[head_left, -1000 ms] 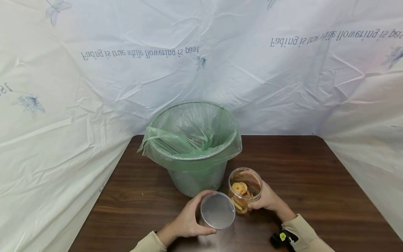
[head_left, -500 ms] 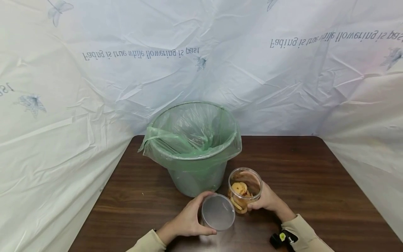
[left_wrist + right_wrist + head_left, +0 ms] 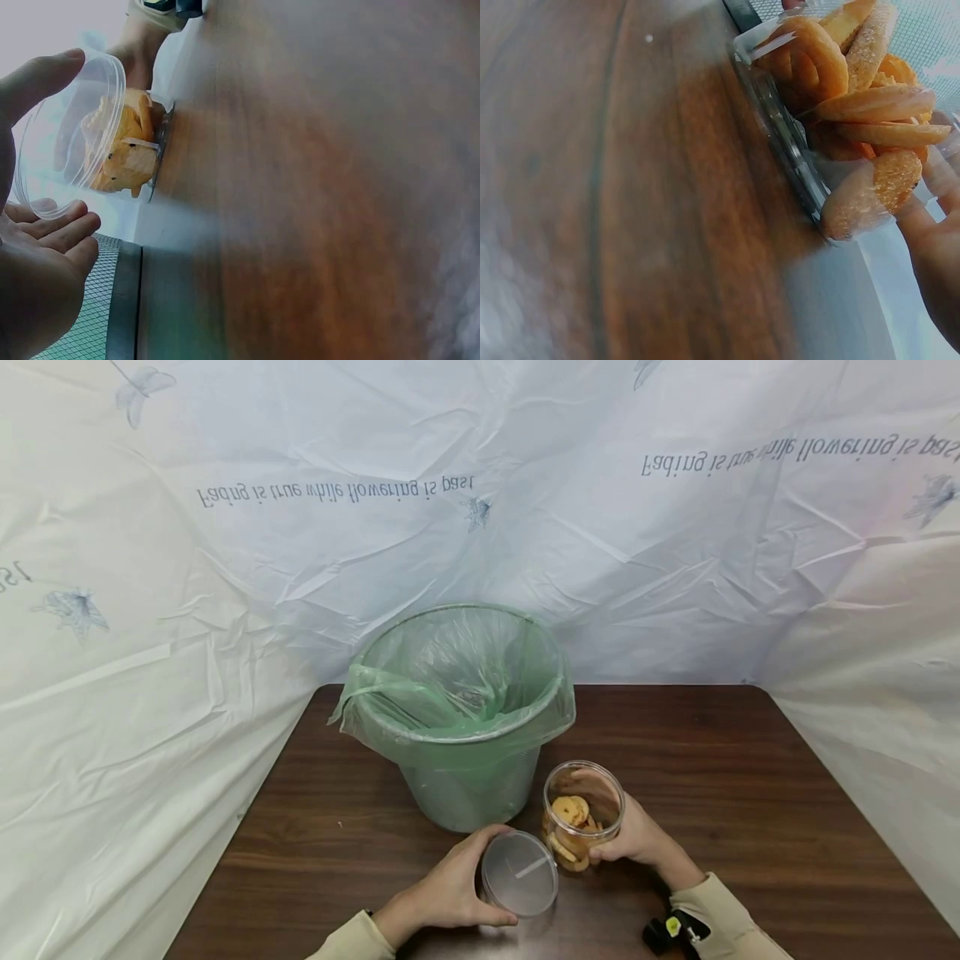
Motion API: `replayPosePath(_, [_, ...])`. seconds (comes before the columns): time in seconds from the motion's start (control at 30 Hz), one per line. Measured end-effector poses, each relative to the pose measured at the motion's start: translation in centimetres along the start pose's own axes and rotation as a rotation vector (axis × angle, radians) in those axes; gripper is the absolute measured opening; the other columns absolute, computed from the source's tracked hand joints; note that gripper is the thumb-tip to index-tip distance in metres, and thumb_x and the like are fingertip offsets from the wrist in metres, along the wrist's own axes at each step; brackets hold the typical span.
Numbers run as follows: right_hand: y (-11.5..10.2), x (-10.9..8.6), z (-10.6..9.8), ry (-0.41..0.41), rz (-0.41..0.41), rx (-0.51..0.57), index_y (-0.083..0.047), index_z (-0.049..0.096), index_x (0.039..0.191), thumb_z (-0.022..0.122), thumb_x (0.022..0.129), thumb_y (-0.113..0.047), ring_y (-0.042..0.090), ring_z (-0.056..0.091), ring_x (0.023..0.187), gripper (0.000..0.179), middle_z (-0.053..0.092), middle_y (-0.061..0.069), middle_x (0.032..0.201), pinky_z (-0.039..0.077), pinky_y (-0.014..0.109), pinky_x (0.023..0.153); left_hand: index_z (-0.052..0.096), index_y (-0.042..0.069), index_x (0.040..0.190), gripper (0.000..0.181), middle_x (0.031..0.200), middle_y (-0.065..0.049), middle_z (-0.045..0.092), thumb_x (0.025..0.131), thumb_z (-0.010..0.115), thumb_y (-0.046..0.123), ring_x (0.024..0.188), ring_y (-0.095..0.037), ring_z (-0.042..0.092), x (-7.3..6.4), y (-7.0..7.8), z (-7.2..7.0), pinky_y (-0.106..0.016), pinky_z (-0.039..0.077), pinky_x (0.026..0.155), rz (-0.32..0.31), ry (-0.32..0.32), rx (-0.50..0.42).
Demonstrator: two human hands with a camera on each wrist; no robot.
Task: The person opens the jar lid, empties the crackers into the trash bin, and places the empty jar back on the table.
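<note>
Glossy clear plastic jar (image 3: 576, 832), smooth plastic lid (image 3: 520, 874), wood-grain table (image 3: 720, 777).

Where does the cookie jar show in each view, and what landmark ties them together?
Head: cookie jar right of centre, below the middle.
Left wrist: cookie jar upper left.
Right wrist: cookie jar upper right.
Shared landmark: the mesh bin, near centre, lower left and top right respectively.

- bin (image 3: 468, 797) on the table (image 3: 712, 760), plastic sheet (image 3: 480, 552) behind it
- bag (image 3: 457, 752) in and over the bin's rim
- jar (image 3: 583, 838) before the bin, to its right, biscuits (image 3: 570, 810) in it
- lid (image 3: 519, 874) between left hand (image 3: 453, 885) and jar
- right hand (image 3: 636, 835) at the jar's right
</note>
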State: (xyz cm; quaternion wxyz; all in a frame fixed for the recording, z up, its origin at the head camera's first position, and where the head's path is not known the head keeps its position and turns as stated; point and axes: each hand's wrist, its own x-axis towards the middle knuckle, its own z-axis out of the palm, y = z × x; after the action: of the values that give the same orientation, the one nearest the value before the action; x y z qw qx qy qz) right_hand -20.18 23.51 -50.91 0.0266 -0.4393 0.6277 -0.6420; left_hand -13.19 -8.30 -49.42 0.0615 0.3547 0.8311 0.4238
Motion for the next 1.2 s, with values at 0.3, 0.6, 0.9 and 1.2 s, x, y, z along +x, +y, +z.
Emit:
replayPosePath(0.3, [-0.02, 0.08, -0.06, 0.000, 0.030, 0.030, 0.014, 0.024, 0.144, 0.085, 0.072, -0.009, 0.037, 0.048, 0.128, 0.097, 0.035, 0.041, 0.137, 0.040, 0.028, 0.107, 0.033, 0.011, 0.146, 0.099, 0.140, -0.001, 0.048, 0.071, 0.082, 0.053, 0.123, -0.023, 0.053, 0.00, 0.02, -0.18, -0.036, 0.048, 0.098, -0.059, -0.035, 0.049])
replayPosePath(0.6, [-0.11, 0.33, -0.12, -0.012, 0.015, 0.036, 0.017, 0.023, 0.142, 0.084, 0.073, -0.007, 0.039, 0.047, 0.129, 0.096, 0.034, 0.042, 0.137, 0.039, 0.029, 0.108, 0.033, 0.012, 0.147, 0.100, 0.141, -0.001, 0.048, 0.071, 0.080, 0.056, 0.125, -0.021, 0.051, 0.09, -0.43, -0.60, -0.037, 0.047, 0.099, -0.095, -0.088, 0.063])
replayPosePath(0.9, [-0.09, 0.28, -0.06, -0.007, 0.020, 0.039, 0.016, 0.022, 0.143, 0.084, 0.070, -0.002, 0.036, 0.048, 0.129, 0.097, 0.036, 0.040, 0.138, 0.039, 0.029, 0.108, 0.034, 0.007, 0.145, 0.100, 0.138, -0.004, 0.050, 0.070, 0.082, 0.053, 0.122, -0.019, 0.053, 0.04, -0.43, -0.36, -0.032, 0.047, 0.099, -0.060, -0.105, 0.078])
replayPosePath(1.2, [-0.01, 0.00, 0.01, -0.007, 0.025, 0.020, 0.016, 0.021, 0.143, 0.083, 0.069, 0.001, 0.032, 0.049, 0.130, 0.098, 0.041, 0.036, 0.138, 0.039, 0.028, 0.108, 0.036, 0.005, 0.143, 0.099, 0.136, -0.006, 0.051, 0.070, 0.083, 0.052, 0.120, -0.019, 0.054, -0.06, -0.59, -0.13, -0.031, 0.047, 0.098, -0.050, -0.109, 0.092])
